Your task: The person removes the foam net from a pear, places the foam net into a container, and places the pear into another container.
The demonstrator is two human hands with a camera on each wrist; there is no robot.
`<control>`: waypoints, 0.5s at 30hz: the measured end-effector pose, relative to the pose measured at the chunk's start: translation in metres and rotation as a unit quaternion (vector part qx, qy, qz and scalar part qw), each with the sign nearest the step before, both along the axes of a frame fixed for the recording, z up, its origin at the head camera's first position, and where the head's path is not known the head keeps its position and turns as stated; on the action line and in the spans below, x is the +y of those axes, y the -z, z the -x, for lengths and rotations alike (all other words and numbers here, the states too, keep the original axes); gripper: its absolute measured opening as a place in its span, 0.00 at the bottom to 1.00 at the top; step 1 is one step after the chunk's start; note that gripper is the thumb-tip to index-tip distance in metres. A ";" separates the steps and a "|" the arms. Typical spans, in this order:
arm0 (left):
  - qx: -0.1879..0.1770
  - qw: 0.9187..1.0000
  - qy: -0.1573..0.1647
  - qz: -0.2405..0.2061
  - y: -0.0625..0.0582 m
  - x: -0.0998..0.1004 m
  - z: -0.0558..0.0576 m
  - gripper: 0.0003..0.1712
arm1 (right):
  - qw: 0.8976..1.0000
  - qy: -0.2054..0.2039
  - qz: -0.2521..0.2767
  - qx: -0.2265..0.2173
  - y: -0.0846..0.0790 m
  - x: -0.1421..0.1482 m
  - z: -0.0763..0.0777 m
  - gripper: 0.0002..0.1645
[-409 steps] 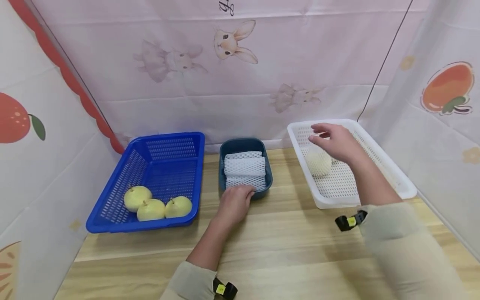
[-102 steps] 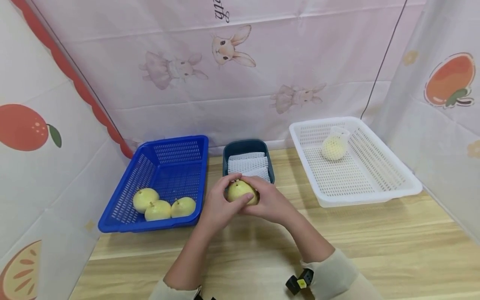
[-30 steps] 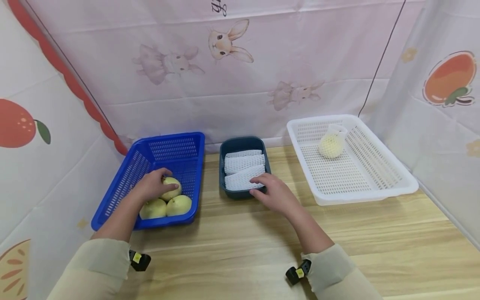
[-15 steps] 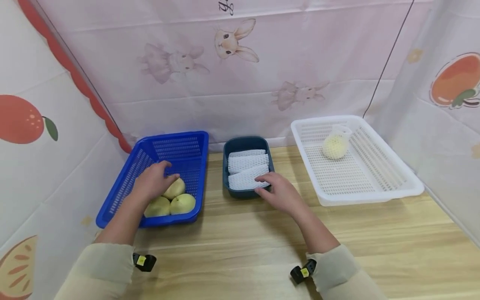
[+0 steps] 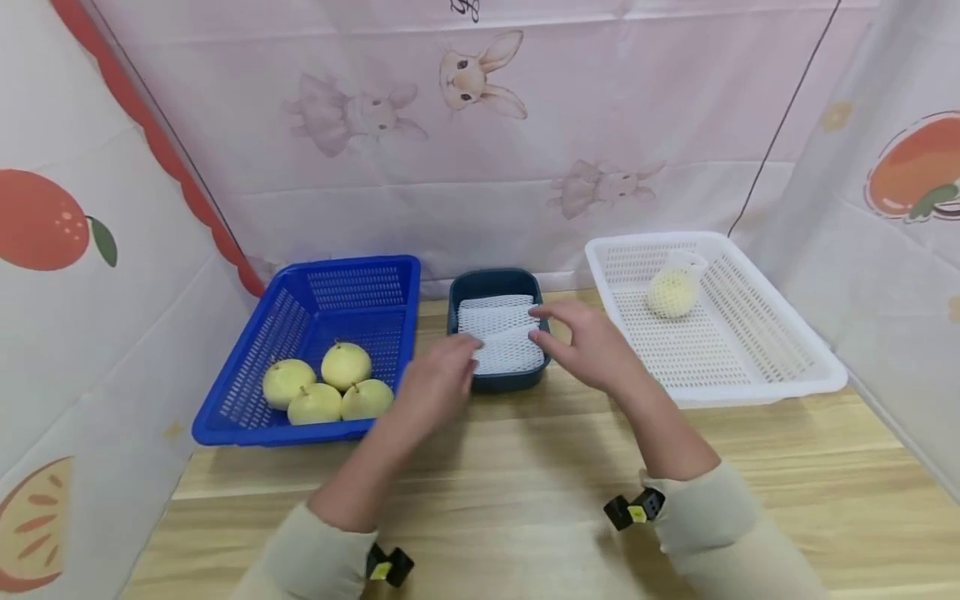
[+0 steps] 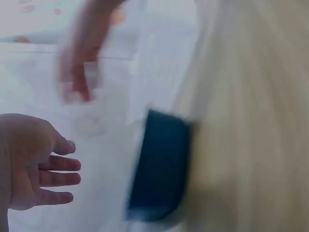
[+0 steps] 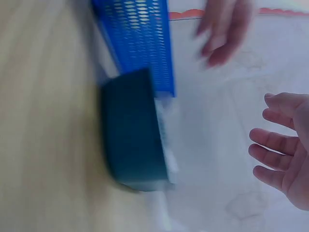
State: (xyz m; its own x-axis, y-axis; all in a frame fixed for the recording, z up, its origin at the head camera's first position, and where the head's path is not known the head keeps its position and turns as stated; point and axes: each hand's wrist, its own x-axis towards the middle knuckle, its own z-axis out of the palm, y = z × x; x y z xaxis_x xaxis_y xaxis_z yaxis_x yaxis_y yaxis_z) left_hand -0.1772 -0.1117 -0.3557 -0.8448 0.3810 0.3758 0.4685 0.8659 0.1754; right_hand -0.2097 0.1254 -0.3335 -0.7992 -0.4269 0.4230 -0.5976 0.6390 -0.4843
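Note:
In the head view, my left hand (image 5: 437,385) is at the front left of a dark teal box (image 5: 506,383), holding nothing that I can see. My right hand (image 5: 587,343) reaches over the box's right side, thumb and fingers apart. White foam net sleeves (image 5: 501,329) lie stacked inside the box; whether the fingertips touch them is unclear. Both wrist views show bare, parted fingers: the left hand (image 6: 29,166) and the right hand (image 7: 285,150). Several yellow-green pears (image 5: 347,367) sit together in a blue basket (image 5: 300,435), left of the box.
A white basket (image 5: 720,392) on the right holds one pear in a foam net (image 5: 672,292). The wooden table (image 5: 510,500) runs up to a pink printed cloth (image 5: 360,200) behind the containers. Side cloths stand left and right.
A pear both hands held earlier now lies with the others in the blue basket. My left hand has let go of it and moved right to the teal box; my right hand shifted slightly rightward and farther.

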 end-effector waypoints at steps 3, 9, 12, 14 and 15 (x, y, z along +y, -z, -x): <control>-0.053 0.997 0.011 0.049 0.021 0.021 0.013 0.16 | 1.000 0.016 0.002 0.007 -0.023 0.012 0.004 0.22; -0.114 0.988 0.024 0.101 0.048 0.040 0.034 0.03 | 0.996 0.081 0.012 -0.020 -0.064 0.051 0.022 0.25; -0.120 0.987 0.022 0.108 0.053 0.043 0.038 0.06 | 0.993 0.107 0.000 -0.041 -0.077 0.073 0.037 0.26; -0.118 0.987 0.022 0.107 0.056 0.044 0.039 0.07 | 0.991 0.118 -0.016 -0.054 -0.080 0.088 0.051 0.26; -0.119 0.987 0.023 0.106 0.058 0.045 0.040 0.07 | 0.990 0.122 -0.027 -0.063 -0.081 0.095 0.058 0.26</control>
